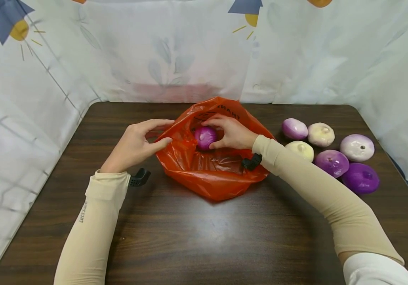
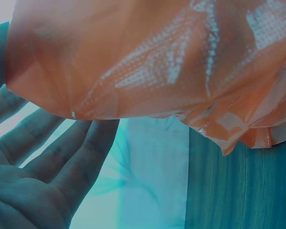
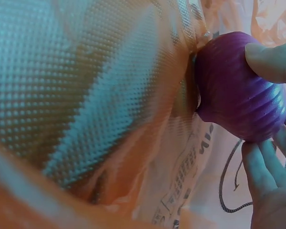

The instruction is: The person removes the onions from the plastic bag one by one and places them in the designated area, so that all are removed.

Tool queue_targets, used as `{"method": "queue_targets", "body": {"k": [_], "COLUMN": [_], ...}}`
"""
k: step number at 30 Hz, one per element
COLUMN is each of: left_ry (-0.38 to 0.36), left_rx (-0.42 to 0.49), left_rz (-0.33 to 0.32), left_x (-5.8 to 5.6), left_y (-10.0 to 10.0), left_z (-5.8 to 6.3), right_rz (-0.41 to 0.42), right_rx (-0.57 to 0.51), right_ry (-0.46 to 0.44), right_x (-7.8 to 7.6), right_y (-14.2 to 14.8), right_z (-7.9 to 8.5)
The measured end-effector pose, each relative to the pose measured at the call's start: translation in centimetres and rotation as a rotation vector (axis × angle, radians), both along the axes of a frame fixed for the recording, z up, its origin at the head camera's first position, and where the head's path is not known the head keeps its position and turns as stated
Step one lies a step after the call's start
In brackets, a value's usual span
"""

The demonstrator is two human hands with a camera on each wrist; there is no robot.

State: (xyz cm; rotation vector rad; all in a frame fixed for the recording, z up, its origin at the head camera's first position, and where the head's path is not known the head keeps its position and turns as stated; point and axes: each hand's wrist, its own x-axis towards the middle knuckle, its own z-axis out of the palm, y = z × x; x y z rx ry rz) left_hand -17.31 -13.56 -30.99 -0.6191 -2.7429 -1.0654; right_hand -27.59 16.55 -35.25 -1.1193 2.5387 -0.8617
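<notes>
An orange-red plastic bag point(image 1: 211, 186) lies on the table with its mouth spread wide and dark print on its far inner side. Inside the mouth, my right hand point(image 1: 230, 130) grips a purple onion point(image 1: 205, 137). The right wrist view shows the thumb on one side of this ridged onion point(image 3: 238, 88) and the fingers point(image 3: 260, 167) on the other. My left hand point(image 1: 136, 144) touches the bag's left rim, thumb and index finger apart. In the left wrist view its fingers point(image 2: 81, 162) are straight, their tips hidden behind the bag point(image 2: 133, 57).
On the right of the dark wooden table point(image 1: 204, 245) sits a cluster of pale and purple onions point(image 1: 331, 163). My right forearm passes in front of one pale onion point(image 1: 300, 149). A patterned white curtain point(image 1: 204, 51) hangs beyond the table's back edge.
</notes>
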Motion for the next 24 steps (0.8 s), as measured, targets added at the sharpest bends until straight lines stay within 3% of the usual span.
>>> {"method": "queue_targets", "body": {"k": [24], "left_ry": [-0.011], "left_rx": [0.000], "left_rz": [-0.006], "left_x": [0.1], "left_y": [0.3], "left_z": [0.2], "right_rz": [-0.029], "right_rx": [-0.021], "right_ry": [0.018], "right_x": [1.6], "right_y": [1.4], "right_z": [0.8]}}
